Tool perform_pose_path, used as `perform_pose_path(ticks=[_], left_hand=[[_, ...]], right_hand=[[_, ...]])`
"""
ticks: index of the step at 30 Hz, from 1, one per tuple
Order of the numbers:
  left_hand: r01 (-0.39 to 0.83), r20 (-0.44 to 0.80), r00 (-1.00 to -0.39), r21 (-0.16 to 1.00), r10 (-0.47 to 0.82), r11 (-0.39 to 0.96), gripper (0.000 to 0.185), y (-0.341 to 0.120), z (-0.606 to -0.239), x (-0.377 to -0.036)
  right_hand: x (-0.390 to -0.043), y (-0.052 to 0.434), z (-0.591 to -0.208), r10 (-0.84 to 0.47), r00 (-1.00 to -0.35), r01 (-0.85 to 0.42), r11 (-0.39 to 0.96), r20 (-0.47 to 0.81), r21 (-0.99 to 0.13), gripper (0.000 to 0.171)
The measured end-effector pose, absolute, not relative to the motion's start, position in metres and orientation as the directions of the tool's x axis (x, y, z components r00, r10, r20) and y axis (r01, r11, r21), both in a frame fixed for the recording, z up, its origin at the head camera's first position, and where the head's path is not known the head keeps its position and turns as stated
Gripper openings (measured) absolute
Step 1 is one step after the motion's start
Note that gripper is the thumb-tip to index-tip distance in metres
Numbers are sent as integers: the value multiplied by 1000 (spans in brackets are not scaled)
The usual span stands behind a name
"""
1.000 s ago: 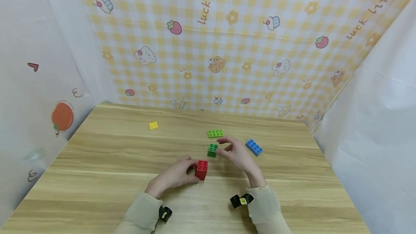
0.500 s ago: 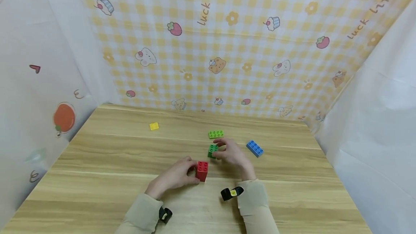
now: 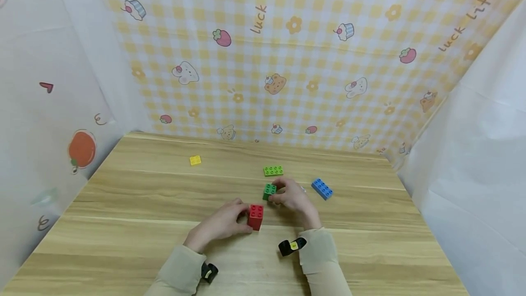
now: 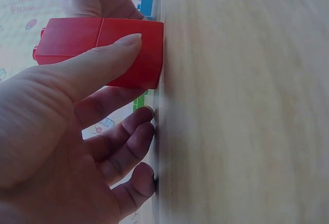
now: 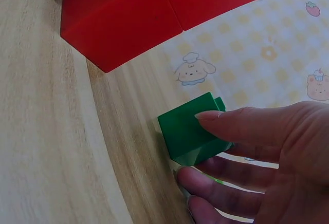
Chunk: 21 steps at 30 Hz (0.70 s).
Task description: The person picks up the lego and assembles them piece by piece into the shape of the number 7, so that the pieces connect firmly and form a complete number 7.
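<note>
Two red toy building bricks (image 3: 255,219), joined one on top of the other, stand upright on the wooden table. My left hand (image 3: 223,219) holds this stack from the left; in the left wrist view the thumb lies along its near side, with the forefinger partly hidden behind it. Just beyond and to the right sits a green brick (image 3: 269,191) with studs up. My right hand (image 3: 292,195) pinches the green brick from its right side. The right wrist view has the thumb on one face of the green brick (image 5: 187,129) and fingers at the opposite side.
Behind the green brick lies a flat lime-green brick (image 3: 273,171). A blue brick (image 3: 322,188) rests to the right of my right hand. Farther left is a small yellow brick (image 3: 195,160). A checked cloth (image 3: 246,58) hangs along the table's back edge.
My right hand has moved left to the green brick, and its thumb and fingers have closed on it. The left hand stays on the red stack.
</note>
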<state>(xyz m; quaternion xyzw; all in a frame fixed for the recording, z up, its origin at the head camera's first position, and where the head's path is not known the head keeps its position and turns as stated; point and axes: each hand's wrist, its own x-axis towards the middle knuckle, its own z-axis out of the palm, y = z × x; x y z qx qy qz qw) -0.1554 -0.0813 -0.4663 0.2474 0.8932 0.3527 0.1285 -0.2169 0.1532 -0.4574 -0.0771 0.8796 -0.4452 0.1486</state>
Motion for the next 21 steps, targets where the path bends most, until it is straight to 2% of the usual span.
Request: perform_pose_path(ticks=[6, 21], left_hand=[[346, -60, -845, 697, 532, 628, 42, -81, -467, -156], [346, -57, -844, 702, 533, 623, 43, -81, -468, -156]], right_hand=[[-215, 154, -457, -264, -947, -5, 584, -184, -812, 29], [-205, 156, -436, -322, -939, -99, 593, -123, -799, 31]])
